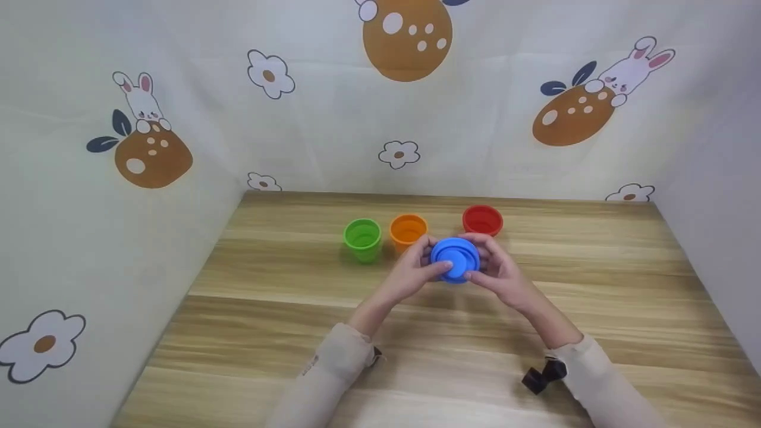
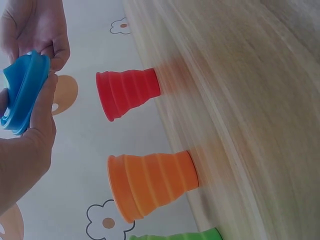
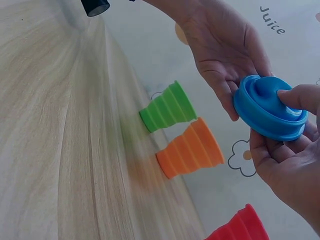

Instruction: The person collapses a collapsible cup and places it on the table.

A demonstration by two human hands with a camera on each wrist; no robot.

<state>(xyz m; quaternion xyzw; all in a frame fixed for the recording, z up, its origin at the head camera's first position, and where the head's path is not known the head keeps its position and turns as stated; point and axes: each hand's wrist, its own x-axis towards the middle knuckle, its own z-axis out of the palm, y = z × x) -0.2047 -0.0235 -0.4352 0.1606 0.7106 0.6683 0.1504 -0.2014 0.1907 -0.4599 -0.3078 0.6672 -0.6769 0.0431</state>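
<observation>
A blue collapsible cup (image 1: 456, 270), mostly folded flat, is held up above the table between both hands. My left hand (image 1: 411, 274) grips its left side, thumb lying on the round centre disc. Opposite, my right hand (image 1: 504, 276) holds the right rim with the thumb at the lower edge. From the right wrist view, the folded cup (image 3: 270, 112) looks uneven, its centre pushed up on one side. Behind the hands stand an orange cup (image 1: 409, 229) and a red cup (image 1: 483, 220), both unfolded; the hands partly cover them in the head view.
A green unfolded cup (image 1: 362, 238) stands left of the orange one. All three are on a wood-grain table (image 1: 267, 333). A patterned cloth (image 1: 333, 119) hangs behind, and pale walls flank both sides. Black wrist devices (image 1: 544, 375) hang by the sleeves.
</observation>
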